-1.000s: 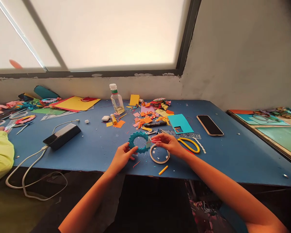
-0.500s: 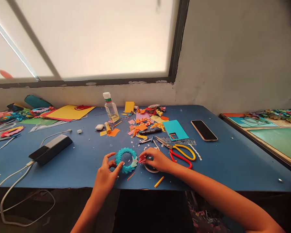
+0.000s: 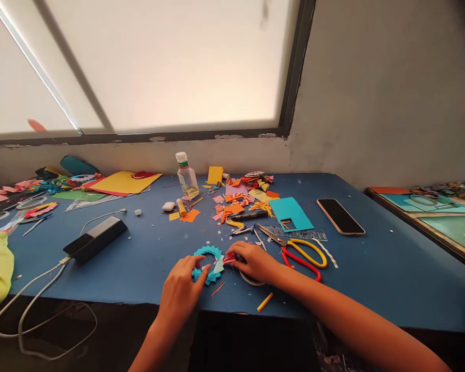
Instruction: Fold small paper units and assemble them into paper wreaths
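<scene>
**Gently, two hands on a paper ring**

Right now a blue folded paper ring [image 3: 208, 263] lies flat on the blue table [image 3: 147, 258], close to the near edge. It looks light and thin, with pointy folds all round, so it would bend or squash if pinched hard. The safest place to hold it looks like the outer rim, with soft fingers.

The left hand [image 3: 182, 289] rests on the near side of the ring, palm down, fingers bent and pressing on it. The right hand [image 3: 256, 262] comes in from the ring's right side. Its fingers are curled and pinch a small red paper piece [image 3: 228, 257] at the ring's edge. A roll of tape [image 3: 251, 279] peeks out under that hand. Just past it, further right of the ring, lie yellow and red scissors [image 3: 298, 250].
</scene>
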The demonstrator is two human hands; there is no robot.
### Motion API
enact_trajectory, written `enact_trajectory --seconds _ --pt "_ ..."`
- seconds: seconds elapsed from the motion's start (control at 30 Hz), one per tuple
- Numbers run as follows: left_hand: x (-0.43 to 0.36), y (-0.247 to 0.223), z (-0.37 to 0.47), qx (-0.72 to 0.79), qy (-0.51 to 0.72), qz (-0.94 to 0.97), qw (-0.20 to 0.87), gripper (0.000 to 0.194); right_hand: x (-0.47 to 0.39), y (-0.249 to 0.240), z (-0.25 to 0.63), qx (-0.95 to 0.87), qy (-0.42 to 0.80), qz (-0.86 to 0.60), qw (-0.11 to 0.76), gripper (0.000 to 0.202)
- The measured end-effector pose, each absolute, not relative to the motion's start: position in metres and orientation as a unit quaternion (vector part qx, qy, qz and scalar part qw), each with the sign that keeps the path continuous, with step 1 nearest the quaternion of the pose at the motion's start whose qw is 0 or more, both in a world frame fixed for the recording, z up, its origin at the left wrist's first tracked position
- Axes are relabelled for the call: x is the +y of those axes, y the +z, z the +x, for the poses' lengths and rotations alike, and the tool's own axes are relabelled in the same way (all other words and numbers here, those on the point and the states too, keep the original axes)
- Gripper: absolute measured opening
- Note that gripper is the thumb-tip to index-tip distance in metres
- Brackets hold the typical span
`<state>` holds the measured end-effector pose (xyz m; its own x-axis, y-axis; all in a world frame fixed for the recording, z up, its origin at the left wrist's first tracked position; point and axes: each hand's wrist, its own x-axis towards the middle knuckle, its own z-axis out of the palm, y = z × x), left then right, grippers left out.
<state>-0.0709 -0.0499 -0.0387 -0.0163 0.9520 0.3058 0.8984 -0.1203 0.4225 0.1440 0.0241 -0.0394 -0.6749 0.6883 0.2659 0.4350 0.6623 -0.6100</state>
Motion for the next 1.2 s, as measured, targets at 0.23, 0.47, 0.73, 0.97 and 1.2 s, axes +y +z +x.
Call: enact_trajectory --seconds 0.23,0.47,0.73,0.97,1.2 --pt "-0.038 -0.048 -0.040 0.549 0.268 0.787 0.088 0.019 0.031 -0.045 0.158 -0.896 0.240 -0.290 0.236 0.022" --pt "-0.020 -0.043 -0.040 0.544 0.247 0.795 0.103 0.023 0.033 -0.044 0.158 -0.896 0.255 -0.282 0.231 0.019" --pt "-0.009 -0.032 -0.047 0.499 0.233 0.820 0.154 0.016 0.029 -0.036 0.162 -0.882 0.256 -0.329 0.223 0.042" --pt "-0.012 -0.042 -0.043 0.508 0.268 0.800 0.173 0.009 0.106 -0.003 0.149 -0.879 0.159 -0.404 0.195 0.015" --pt "-0.011 -0.048 -0.043 0.519 0.294 0.781 0.187 0.017 0.262 0.017 0.103 -0.811 0.059 -0.553 0.184 0.031"
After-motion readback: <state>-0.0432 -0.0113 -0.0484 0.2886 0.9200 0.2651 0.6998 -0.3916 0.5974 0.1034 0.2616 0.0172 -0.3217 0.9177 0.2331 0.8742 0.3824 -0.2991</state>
